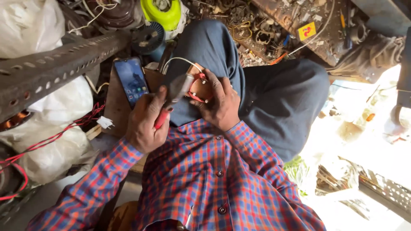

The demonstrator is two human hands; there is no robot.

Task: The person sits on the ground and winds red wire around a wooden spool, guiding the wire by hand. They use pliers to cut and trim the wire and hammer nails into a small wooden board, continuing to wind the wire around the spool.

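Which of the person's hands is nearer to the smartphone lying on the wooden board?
Left. The left hand, gripping red-handled pliers, sits right beside the smartphone; the right hand is farther away, across the knee.

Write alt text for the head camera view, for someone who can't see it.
Seen from above, a seated person's left hand grips red-handled pliers against a small red-wired part held by the right hand. A phone lies nearby amid workshop clutter.

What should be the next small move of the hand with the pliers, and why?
Probably a small squeeze and pull with the pliers. The left hand grips their red handles, and the nose sits at the red-wired part that the right hand steadies on the knee. What exactly the nose grips is too small to tell.
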